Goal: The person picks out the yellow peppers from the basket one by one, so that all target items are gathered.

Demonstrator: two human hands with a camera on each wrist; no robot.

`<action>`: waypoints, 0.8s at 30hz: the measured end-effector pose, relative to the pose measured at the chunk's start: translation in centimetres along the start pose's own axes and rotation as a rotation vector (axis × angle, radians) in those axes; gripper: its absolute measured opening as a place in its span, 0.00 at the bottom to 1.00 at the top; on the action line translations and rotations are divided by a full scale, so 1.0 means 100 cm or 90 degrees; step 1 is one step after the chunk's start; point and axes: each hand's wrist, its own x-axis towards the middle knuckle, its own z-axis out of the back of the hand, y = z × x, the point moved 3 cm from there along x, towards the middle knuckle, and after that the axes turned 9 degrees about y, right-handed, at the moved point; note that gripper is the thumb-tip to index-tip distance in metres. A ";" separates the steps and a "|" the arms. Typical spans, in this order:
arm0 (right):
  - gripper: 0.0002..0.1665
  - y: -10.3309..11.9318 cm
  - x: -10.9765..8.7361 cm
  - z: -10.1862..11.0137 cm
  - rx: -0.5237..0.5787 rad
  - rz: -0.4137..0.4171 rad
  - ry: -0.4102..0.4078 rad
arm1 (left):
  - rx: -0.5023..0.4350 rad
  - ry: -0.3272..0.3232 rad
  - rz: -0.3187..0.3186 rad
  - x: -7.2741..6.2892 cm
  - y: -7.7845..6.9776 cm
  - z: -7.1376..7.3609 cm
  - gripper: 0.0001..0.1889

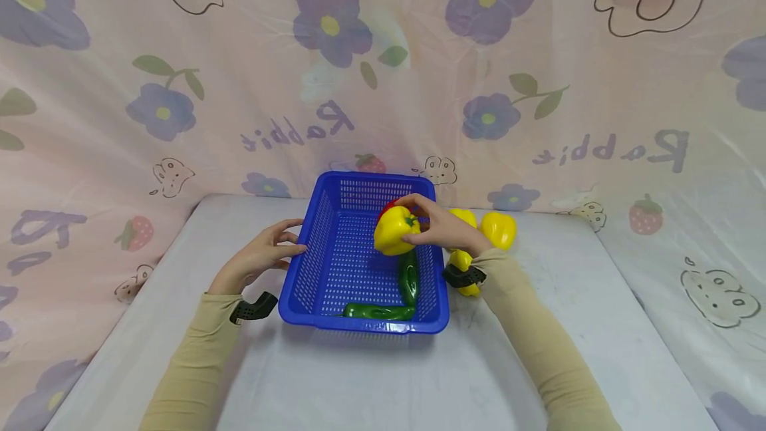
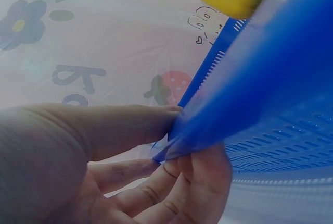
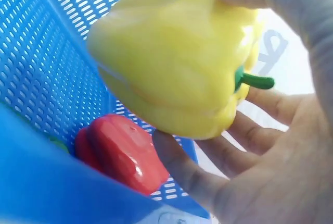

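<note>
My right hand (image 1: 439, 223) grips a yellow bell pepper (image 1: 393, 231) with a green stem, held above the right side of the blue plastic basket (image 1: 326, 181). In the right wrist view the thumb lies on one side of the yellow pepper (image 3: 171, 52) and the fingers on the other. My left hand (image 1: 263, 255) pinches the basket's left rim between thumb and fingers. Inside the basket, a red bell pepper (image 3: 122, 151) lies partly hidden behind the yellow one in the head view. Two long green peppers, one along the right wall (image 1: 409, 281) and one along the front wall (image 1: 377, 312), lie there too.
Several more yellow bell peppers (image 1: 498, 230) lie on the white-covered table (image 1: 532, 378) just right of the basket, partly behind the right forearm. A patterned cloth (image 1: 383, 85) hangs behind the table's back edge. Each wrist wears a black camera band.
</note>
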 end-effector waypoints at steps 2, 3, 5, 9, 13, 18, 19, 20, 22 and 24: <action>0.40 0.000 -0.004 0.002 -0.007 -0.012 -0.011 | 0.003 -0.002 0.001 0.000 0.000 0.000 0.37; 0.40 0.000 -0.006 0.002 -0.009 -0.020 -0.016 | 0.003 -0.003 0.002 0.000 0.000 0.000 0.37; 0.40 0.000 -0.010 0.004 -0.013 -0.030 -0.028 | 0.005 -0.002 0.002 -0.001 -0.001 0.000 0.37; 0.40 0.001 -0.017 0.008 -0.013 -0.040 -0.044 | 0.009 -0.004 0.005 -0.002 -0.002 -0.001 0.37; 0.39 0.004 -0.024 0.012 -0.004 -0.035 -0.054 | 0.014 -0.008 0.008 -0.003 -0.002 -0.001 0.36; 0.38 0.007 -0.033 0.016 -0.001 -0.019 -0.062 | 0.009 -0.010 0.013 -0.002 -0.002 -0.001 0.36; 0.38 0.007 -0.034 0.017 0.000 -0.015 -0.062 | 0.008 -0.010 0.014 -0.002 -0.002 -0.001 0.36; 0.37 0.007 -0.036 0.018 -0.003 -0.014 -0.063 | 0.007 -0.010 0.014 -0.002 -0.002 -0.001 0.36; 0.36 0.007 -0.039 0.019 0.001 -0.011 -0.062 | 0.007 -0.009 0.014 -0.001 -0.002 -0.001 0.36; 0.35 0.006 -0.042 0.020 0.006 -0.012 -0.064 | 0.008 -0.009 0.012 -0.001 -0.002 -0.001 0.36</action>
